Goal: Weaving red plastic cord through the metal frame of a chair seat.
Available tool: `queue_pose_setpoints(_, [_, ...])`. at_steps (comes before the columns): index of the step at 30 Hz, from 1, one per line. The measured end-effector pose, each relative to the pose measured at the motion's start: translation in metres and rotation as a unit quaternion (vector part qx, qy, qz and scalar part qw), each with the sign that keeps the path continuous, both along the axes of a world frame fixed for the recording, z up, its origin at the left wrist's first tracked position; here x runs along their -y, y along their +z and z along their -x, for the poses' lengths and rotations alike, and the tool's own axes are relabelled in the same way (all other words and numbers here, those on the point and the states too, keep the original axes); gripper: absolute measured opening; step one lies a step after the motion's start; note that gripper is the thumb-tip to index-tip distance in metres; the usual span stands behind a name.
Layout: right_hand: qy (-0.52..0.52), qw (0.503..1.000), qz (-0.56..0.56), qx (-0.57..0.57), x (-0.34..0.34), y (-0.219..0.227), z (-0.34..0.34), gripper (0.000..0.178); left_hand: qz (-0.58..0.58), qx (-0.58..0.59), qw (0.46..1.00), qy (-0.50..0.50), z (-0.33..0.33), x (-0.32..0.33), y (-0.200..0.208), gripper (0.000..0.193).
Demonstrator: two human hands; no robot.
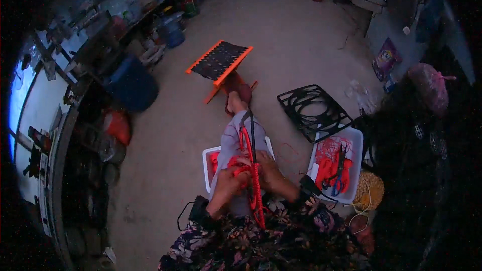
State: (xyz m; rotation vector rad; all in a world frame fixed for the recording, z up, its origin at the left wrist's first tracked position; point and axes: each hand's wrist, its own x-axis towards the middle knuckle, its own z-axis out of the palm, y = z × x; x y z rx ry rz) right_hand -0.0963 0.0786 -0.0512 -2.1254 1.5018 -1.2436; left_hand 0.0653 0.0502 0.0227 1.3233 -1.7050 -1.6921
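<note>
Your left hand (228, 183) and right hand (268, 170) both close on the red cord (255, 185) over your lap, its weave too blurred to read. Beside your right hand, a white tub (351, 170) holds red cord scraps.

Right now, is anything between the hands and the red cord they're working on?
Nothing visible. Both the left hand and the right hand are already on the red cord over the lap, with a thin black strip running alongside it. The white tub sits below, not between.
</note>
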Motion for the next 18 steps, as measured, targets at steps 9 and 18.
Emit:
queue_pose_setpoints(9, [-0.256, 0.951, -0.082, 0.15, -0.008, 0.023, 0.061, 0.039, -0.121, -0.118, 0.985, 0.034, 0.008, -0.001, -0.003, 0.031])
queue_pose_setpoints(18, [0.319, 0.612, -0.015, 0.724, -0.024, 0.193, 0.144, 0.027, -0.291, -0.264, 0.915, 0.096, 0.015, 0.001, -0.044, 0.024])
